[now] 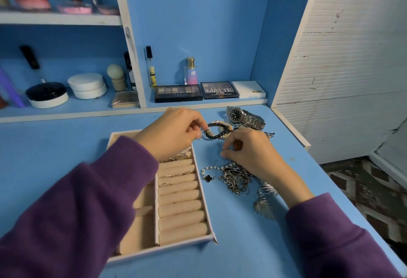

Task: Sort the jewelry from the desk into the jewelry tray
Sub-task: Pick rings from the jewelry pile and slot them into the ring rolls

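A beige jewelry tray (163,248) with padded ring rolls lies on the blue desk, a few thin rings tucked in its upper rolls. My left hand (174,132) hovers over the tray's far end and pinches a black beaded bracelet (217,131) from a small heap of bracelets. My right hand (251,152) is to its right, thumb and forefinger pinched on a thin hoop that is hard to make out. Below it lies a tangled pile of silver jewelry (236,178) with a pearl bracelet (209,171) and leaf-shaped earrings (263,206). A silver watch (244,115) rests behind.
Eyeshadow palettes (178,93), a white box (248,89) and two perfume bottles (191,71) stand in the blue shelf behind the desk. Round jars (88,86) fill the left shelf. The desk's right edge (330,194) drops to a patterned floor.
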A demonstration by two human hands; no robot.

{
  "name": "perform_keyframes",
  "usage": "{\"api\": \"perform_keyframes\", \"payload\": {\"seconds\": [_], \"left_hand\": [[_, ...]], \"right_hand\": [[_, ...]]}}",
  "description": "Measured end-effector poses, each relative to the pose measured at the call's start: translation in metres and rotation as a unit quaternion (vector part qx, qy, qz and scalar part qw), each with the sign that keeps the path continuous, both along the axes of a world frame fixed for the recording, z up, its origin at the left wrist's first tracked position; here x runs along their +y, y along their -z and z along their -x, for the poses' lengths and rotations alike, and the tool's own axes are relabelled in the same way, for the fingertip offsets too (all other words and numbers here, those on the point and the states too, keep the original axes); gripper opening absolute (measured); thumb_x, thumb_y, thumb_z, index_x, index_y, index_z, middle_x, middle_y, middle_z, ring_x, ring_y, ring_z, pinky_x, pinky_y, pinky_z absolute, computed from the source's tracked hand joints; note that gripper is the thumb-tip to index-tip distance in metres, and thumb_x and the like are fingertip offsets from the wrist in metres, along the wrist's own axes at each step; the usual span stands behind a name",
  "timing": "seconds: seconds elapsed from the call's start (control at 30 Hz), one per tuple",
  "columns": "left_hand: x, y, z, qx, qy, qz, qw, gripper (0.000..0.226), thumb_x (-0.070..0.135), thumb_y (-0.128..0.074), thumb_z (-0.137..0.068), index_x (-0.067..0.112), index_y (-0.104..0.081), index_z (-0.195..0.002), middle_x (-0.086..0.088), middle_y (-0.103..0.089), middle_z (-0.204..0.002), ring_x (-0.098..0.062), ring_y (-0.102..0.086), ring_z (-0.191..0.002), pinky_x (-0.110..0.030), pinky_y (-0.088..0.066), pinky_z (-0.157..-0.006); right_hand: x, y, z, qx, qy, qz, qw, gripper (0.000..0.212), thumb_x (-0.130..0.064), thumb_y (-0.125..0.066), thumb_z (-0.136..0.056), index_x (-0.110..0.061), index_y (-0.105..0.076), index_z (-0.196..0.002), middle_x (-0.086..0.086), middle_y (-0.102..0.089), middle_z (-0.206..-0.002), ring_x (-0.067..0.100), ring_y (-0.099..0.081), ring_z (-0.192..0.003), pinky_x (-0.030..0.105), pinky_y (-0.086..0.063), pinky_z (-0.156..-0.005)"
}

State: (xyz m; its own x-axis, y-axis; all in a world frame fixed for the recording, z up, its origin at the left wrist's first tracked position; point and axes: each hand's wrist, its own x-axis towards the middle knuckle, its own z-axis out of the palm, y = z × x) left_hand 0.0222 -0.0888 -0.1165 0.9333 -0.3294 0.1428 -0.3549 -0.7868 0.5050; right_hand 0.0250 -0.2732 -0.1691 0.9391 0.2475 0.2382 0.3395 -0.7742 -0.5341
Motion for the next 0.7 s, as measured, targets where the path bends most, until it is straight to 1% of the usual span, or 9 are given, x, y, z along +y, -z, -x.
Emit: {"api": "perform_keyframes", "payload": {"seconds": [0.07, 0.1, 0.2, 0.27, 0.33, 0.47, 0.53, 0.6, 0.7], "left_hand": [[0.013, -0.001, 0.019, -0.008, -0.006, 0.010, 1.000, 0.016, 0.014, -0.061, -0.084, 0.028, -0.066, -0.089, 0.014, -0.063, -0.077, 0.002, -0.056, -0.068, -0.002, -0.039, -0.061], [0.019, -0.001, 0.030, -0.013, -0.006, 0.014, 1.000, 0.017, 0.015, -0.062, -0.083, 0.031, -0.065, -0.084, 0.015, -0.064, -0.077, 0.004, -0.056, -0.072, -0.002, -0.038, -0.063], [0.032, 0.008, 0.057, -0.021, -0.010, 0.040, 0.999, 0.020, 0.016, -0.064, -0.081, 0.036, -0.064, -0.077, 0.019, -0.063, -0.075, 0.007, -0.054, -0.081, -0.003, -0.038, -0.066], [0.037, 0.017, 0.065, -0.028, -0.020, 0.052, 0.998, 0.021, 0.017, -0.066, -0.079, 0.037, -0.064, -0.075, 0.018, -0.062, -0.073, 0.007, -0.054, -0.078, -0.004, -0.038, -0.066], [0.041, 0.024, 0.068, -0.035, -0.032, 0.059, 0.997, 0.018, 0.017, -0.067, -0.078, 0.035, -0.065, -0.074, 0.018, -0.061, -0.072, 0.007, -0.053, -0.077, -0.004, -0.038, -0.066], [0.042, 0.030, 0.067, -0.057, -0.032, 0.040, 0.997, 0.009, 0.024, -0.065, -0.076, 0.032, -0.068, -0.076, 0.015, -0.063, -0.074, 0.003, -0.053, -0.073, -0.012, -0.040, -0.065], [0.043, 0.032, 0.065, -0.065, -0.021, 0.018, 0.997, 0.007, 0.026, -0.063, -0.076, 0.032, -0.068, -0.076, 0.015, -0.062, -0.074, 0.002, -0.051, -0.077, -0.016, -0.041, -0.068], [0.044, 0.033, 0.063, -0.082, -0.006, 0.010, 0.997, 0.007, 0.026, -0.064, -0.075, 0.033, -0.066, -0.072, 0.019, -0.057, -0.068, 0.003, -0.049, -0.074, -0.020, -0.039, -0.066], [0.044, 0.034, 0.062, -0.114, 0.011, -0.001, 0.993, 0.007, 0.027, -0.063, -0.074, 0.030, -0.065, -0.068, 0.018, -0.054, -0.065, 0.000, -0.046, -0.069, -0.025, -0.043, -0.062]], "right_hand": [[0.003, -0.006, 0.006, -0.017, -0.005, -0.044, 0.999, 0.012, -0.019, -0.075, -0.074, -0.021, -0.063, -0.071, -0.004, -0.056, -0.070, 0.014, -0.052, -0.067, 0.024, -0.044, -0.062], [0.007, -0.010, 0.011, -0.023, -0.014, -0.073, 0.997, 0.012, -0.017, -0.075, -0.074, -0.019, -0.063, -0.071, -0.002, -0.057, -0.068, 0.012, -0.052, -0.065, 0.018, -0.041, -0.057], [0.027, -0.021, 0.028, -0.001, -0.082, -0.142, 0.986, 0.012, -0.008, -0.073, -0.074, -0.012, -0.063, -0.070, -0.006, -0.056, -0.062, 0.001, -0.050, -0.055, 0.008, -0.035, -0.052], [0.040, -0.021, 0.037, 0.017, -0.138, -0.135, 0.981, 0.014, -0.001, -0.070, -0.072, -0.011, -0.061, -0.068, -0.006, -0.055, -0.061, -0.004, -0.050, -0.052, 0.006, -0.033, -0.051], [0.047, -0.017, 0.040, 0.002, -0.169, -0.101, 0.980, 0.018, 0.001, -0.068, -0.070, -0.013, -0.059, -0.066, -0.004, -0.057, -0.063, -0.004, -0.049, -0.054, 0.007, -0.033, -0.051], [0.048, -0.011, 0.038, -0.061, -0.163, -0.044, 0.984, 0.014, -0.008, -0.063, -0.066, -0.017, -0.054, -0.064, -0.008, -0.053, -0.062, 0.004, -0.047, -0.059, 0.016, -0.037, -0.054], [0.048, -0.009, 0.038, -0.095, -0.162, -0.020, 0.982, 0.012, -0.012, -0.059, -0.064, -0.020, -0.050, -0.063, -0.010, -0.050, -0.063, 0.009, -0.049, -0.061, 0.030, -0.045, -0.055], [0.050, -0.009, 0.040, -0.119, -0.170, -0.001, 0.978, 0.015, -0.013, -0.057, -0.064, -0.024, -0.047, -0.064, -0.012, -0.046, -0.064, 0.015, -0.051, -0.062, 0.040, -0.047, -0.054], [0.051, -0.009, 0.040, -0.126, -0.176, 0.017, 0.976, 0.014, -0.013, -0.058, -0.065, -0.023, -0.048, -0.064, -0.013, -0.044, -0.065, 0.016, -0.051, -0.062, 0.041, -0.047, -0.052]]}}
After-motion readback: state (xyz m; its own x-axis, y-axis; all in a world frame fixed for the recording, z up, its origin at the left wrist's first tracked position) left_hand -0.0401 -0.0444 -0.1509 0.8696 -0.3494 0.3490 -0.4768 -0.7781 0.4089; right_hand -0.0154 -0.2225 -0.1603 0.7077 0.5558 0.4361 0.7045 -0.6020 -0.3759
